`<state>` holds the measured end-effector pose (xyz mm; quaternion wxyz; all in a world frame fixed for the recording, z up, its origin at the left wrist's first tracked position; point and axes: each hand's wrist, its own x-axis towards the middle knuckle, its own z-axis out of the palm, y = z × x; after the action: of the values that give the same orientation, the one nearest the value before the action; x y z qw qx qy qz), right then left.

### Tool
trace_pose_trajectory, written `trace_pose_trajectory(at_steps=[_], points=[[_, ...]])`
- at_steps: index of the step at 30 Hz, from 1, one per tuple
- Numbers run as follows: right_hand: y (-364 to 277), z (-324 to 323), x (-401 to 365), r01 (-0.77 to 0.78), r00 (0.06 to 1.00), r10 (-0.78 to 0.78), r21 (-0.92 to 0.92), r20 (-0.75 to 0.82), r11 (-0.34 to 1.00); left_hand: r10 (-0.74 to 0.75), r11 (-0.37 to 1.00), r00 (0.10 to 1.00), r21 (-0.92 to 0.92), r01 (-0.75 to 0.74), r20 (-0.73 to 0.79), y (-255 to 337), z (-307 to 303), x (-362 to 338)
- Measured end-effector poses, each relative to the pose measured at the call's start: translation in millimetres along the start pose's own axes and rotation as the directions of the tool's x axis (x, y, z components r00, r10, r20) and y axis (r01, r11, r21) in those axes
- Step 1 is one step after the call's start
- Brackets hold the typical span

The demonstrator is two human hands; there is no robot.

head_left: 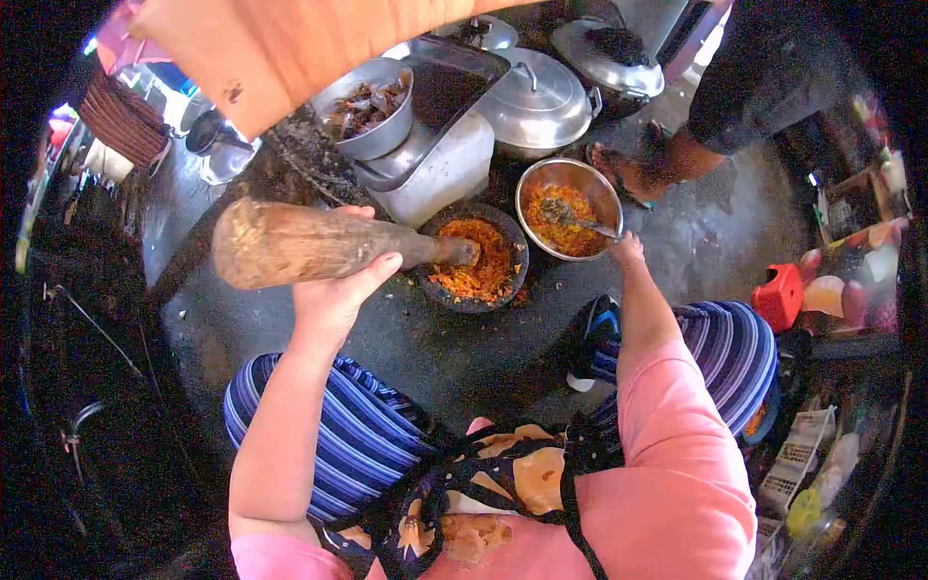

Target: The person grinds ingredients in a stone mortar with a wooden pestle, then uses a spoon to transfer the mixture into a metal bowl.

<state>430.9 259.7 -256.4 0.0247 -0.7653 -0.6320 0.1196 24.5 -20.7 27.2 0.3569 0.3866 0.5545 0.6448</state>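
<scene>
My left hand (333,298) is wrapped around a thick wooden pestle (300,246), held tilted almost flat. The pestle's narrow end rests in a dark stone mortar (521,263) on the floor, among orange-red pounded paste (490,259). To the right, my right hand (628,248) is closed at the near rim of a metal bowl (522,198), around the handle end of a metal spoon (592,227). The spoon's head lies in the orange mixture (565,232) inside that bowl. Whether my right fingers also grip the rim is hard to see.
Beyond the mortar stand a pot of dark pieces (377,137), a metal box-like stove (449,164) and lidded pots (536,101). Another person's leg and foot (648,174) are close behind the bowl. A wooden board (271,48) overhangs at top left. A red stool (778,298) stands right.
</scene>
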Motion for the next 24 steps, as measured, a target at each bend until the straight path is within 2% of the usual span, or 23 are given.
trace_pose_trajectory(at_steps=[1,3,5,7,8,10,11,13,15,17,18,20,21,23,24], points=[[1,9,8,-0.003,1.0,0.003,0.004,0.009,1.0,-0.005,1.0,1.0,0.009,0.005,0.002,-1,0,3],[-3,18,17,0.072,0.997,-0.068,0.13,-0.03,0.989,0.008,1.0,1.0,0.016,-0.008,-0.016,-2,0,9],[-7,17,15,0.066,0.996,-0.053,0.191,-0.075,0.979,-0.015,1.0,0.999,0.018,0.016,-0.031,-4,3,13],[-8,15,15,0.075,0.993,-0.069,0.066,-0.096,0.995,-0.036,0.999,0.999,0.017,0.037,-0.04,-4,7,17],[-10,15,13,0.069,0.994,-0.062,0.072,-0.094,0.995,-0.035,0.999,0.998,0.021,0.036,-0.047,-4,9,19],[-10,24,16,0.294,0.922,-0.322,-0.154,-0.214,0.943,-0.033,0.999,0.998,0.033,0.034,-0.048,-3,11,22],[-11,29,18,0.289,0.925,-0.316,-0.148,-0.213,0.946,-0.041,0.998,0.998,0.047,0.043,-0.042,-2,11,23],[-20,32,20,0.229,0.971,-0.24,-0.263,-0.008,0.937,-0.047,0.997,0.998,0.063,0.05,-0.038,-3,11,24],[-27,32,19,0.228,0.972,-0.235,-0.294,0.013,0.928,-0.023,0.999,0.999,0.031,0.024,-0.036,-4,10,25],[-29,30,14,0.29,0.957,-0.274,-0.375,0.098,0.88,-0.02,0.999,0.999,0.037,0.021,-0.038,-3,10,26],[-29,32,15,0.292,0.956,-0.273,-0.375,0.103,0.88,-0.019,0.999,0.999,0.037,0.02,-0.039,-4,9,26],[-36,32,23,0.221,0.971,-0.201,-0.164,0.131,0.961,-0.028,0.999,0.999,0.03,0.03,-0.043,-5,8,27],[-43,21,18,0.225,0.969,-0.204,-0.169,0.137,0.96,-0.034,0.999,0.998,0.023,0.035,-0.045,-6,6,27],[-64,-15,4,0.145,0.986,-0.153,0.098,0.071,0.985,-0.054,0.998,0.997,0.024,0.055,-0.058,-7,6,26],[-60,-5,11,0.297,0.955,-0.298,-0.081,0.009,0.951,-0.067,0.998,0.997,-0.002,0.067,-0.033,-9,6,26]])
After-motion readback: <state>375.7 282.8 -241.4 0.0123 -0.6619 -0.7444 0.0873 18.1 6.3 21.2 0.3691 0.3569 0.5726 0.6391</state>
